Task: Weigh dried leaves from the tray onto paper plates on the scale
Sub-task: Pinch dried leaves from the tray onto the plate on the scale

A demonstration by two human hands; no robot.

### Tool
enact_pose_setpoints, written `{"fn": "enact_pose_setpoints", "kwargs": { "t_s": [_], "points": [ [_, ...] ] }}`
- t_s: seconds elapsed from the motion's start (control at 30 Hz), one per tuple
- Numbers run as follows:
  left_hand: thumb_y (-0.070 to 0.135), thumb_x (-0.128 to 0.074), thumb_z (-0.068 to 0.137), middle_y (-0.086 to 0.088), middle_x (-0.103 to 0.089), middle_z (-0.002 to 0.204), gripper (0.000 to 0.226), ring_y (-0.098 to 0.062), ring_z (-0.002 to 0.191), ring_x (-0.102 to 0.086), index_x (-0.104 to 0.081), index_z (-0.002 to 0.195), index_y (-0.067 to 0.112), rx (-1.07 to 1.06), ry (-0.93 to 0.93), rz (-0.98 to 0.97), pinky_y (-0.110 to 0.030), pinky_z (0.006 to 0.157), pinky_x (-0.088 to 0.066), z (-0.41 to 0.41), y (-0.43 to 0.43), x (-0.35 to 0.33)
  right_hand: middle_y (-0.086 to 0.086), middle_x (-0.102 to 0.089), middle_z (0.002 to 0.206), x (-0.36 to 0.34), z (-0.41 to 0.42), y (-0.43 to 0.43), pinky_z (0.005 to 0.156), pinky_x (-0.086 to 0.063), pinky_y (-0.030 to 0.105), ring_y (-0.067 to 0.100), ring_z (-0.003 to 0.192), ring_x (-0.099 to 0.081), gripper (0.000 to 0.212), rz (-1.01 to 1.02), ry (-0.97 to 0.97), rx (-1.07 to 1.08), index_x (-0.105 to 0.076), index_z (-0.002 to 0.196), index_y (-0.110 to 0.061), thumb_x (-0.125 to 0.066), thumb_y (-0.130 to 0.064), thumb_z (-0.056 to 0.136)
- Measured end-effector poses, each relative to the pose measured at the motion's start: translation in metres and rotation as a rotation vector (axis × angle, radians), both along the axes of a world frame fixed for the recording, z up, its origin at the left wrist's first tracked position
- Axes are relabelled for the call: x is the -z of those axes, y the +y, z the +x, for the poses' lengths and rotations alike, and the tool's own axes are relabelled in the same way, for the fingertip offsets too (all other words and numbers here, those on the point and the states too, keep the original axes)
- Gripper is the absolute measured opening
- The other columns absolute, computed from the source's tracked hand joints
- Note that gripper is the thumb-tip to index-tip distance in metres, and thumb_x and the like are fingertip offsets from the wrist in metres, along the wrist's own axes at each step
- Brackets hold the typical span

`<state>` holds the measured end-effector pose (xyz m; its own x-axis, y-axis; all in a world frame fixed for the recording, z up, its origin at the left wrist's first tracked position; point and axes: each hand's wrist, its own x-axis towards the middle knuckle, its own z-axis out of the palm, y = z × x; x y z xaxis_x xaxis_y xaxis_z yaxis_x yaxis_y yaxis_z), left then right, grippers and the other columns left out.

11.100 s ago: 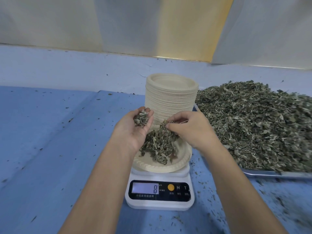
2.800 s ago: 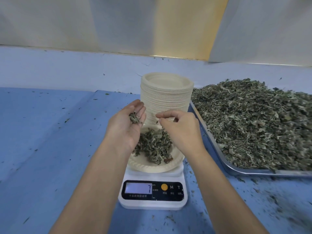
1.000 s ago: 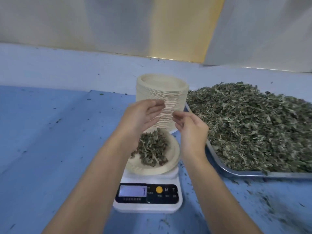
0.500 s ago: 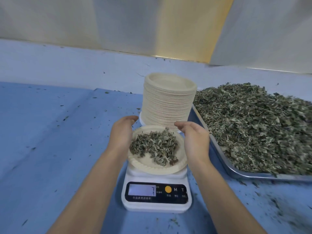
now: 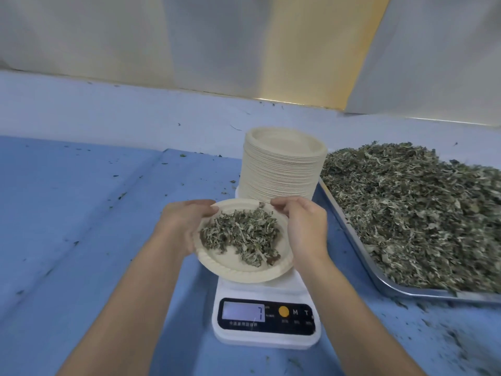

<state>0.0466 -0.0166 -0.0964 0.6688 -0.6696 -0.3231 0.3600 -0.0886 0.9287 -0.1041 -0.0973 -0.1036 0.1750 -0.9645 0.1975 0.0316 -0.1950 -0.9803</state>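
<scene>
Paper plate (image 5: 235, 268) with dried leaves (image 5: 244, 237): left hand (image 5: 181, 226), right hand (image 5: 306, 229) curl round opposite rims.

Blue worktop (image 5: 81, 226) extends left of the left hand (image 5: 184, 229), its covering marked by a crease (image 5: 135, 183) running diagonally and by sparse dark specks (image 5: 121, 195). Heavier debris (image 5: 447, 335) lies to the right of the right hand (image 5: 306, 229), on the near side. Beyond both hands a pale blue upstand (image 5: 108, 109) backs the worktop. Above it stand grey-white sheets (image 5: 81, 31) on either side of a yellow panel (image 5: 306, 44).
</scene>
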Motion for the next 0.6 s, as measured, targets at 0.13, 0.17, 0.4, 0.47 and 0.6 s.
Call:
{"fn": "enact_pose_setpoints", "kwargs": {
  "t_s": [0.13,0.17,0.4,0.47,0.6],
  "points": [
    [-0.007,-0.060,0.084,-0.024,-0.064,0.107,0.029,-0.035,0.098,-0.063,-0.064,0.110,0.004,-0.068,-0.045,0.019,-0.046,0.083,-0.052,0.027,0.011,-0.009,-0.012,-0.071,0.070,-0.007,0.030,0.005,0.075,-0.046,0.023,0.009,0.084,-0.066,0.043,-0.043,0.027,-0.071,-0.068,0.057,-0.027,-0.047,-0.002,0.084],
    [-0.007,-0.059,0.084,-0.023,-0.064,0.109,0.030,-0.035,0.101,-0.063,-0.064,0.112,0.004,-0.086,-0.043,0.021,-0.047,0.086,-0.051,0.035,0.013,-0.010,-0.012,-0.070,0.073,-0.010,0.038,0.006,0.078,-0.047,0.023,0.009,0.086,-0.066,0.041,-0.069,0.051,-0.095,-0.068,0.060,-0.028,-0.048,-0.002,0.084],
    [-0.006,-0.064,0.081,-0.012,-0.064,0.084,0.027,-0.024,0.075,-0.061,-0.068,0.105,0.006,-0.487,-0.039,-0.054,-0.035,0.076,-0.051,0.082,0.007,-0.002,-0.008,-0.066,0.099,-0.017,0.081,0.008,0.083,-0.042,0.018,0.006,0.093,-0.058,0.023,-0.319,0.223,-0.114,-0.066,0.102,-0.017,-0.053,-0.007,0.086],
    [-0.003,-0.064,0.082,-0.012,-0.065,0.090,0.027,-0.024,0.080,-0.062,-0.068,0.106,0.008,-0.585,-0.055,-0.061,-0.032,0.075,-0.050,0.087,-0.005,0.003,-0.010,-0.063,0.092,-0.016,0.091,0.009,0.079,-0.041,0.020,0.007,0.088,-0.057,0.016,-0.464,0.296,-0.123,-0.064,0.095,-0.018,-0.057,-0.009,0.084],
    [0.000,-0.057,0.086,-0.014,-0.065,0.110,0.027,-0.024,0.090,-0.061,-0.065,0.112,0.008,-0.721,-0.008,-0.043,-0.028,0.077,-0.047,0.099,-0.040,0.016,-0.008,-0.064,0.087,-0.016,0.117,-0.001,0.075,-0.046,0.027,0.011,0.085,-0.057,0.014,-0.660,0.648,-0.305,-0.067,0.090,-0.019,-0.059,-0.012,0.082]
  ]
}}
